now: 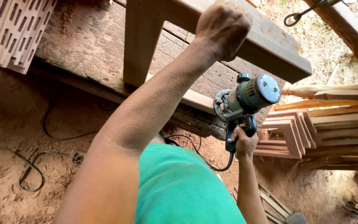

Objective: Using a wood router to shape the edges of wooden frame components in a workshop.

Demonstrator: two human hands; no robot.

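— What's the room like?
— Red dirt floor (9,124) covered in sawdust, and an old wooden bench (88,45) at twelve o'clock. A black cord (34,166) snakes at eight o'clock.

— Where's the tool?
— The router (245,99) sits at three o'clock. Its long side points from its round cap down-left to the bench edge. The right hand (244,143) is wrapped round its handle.

— The other hand?
— The left hand (222,27) is clenched on a wooden frame (270,49). Stacked boards (340,124) crowd the right.

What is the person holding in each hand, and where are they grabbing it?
The right hand grips the power tool by its black handle. The left hand grips the top edge of the wooden frame.
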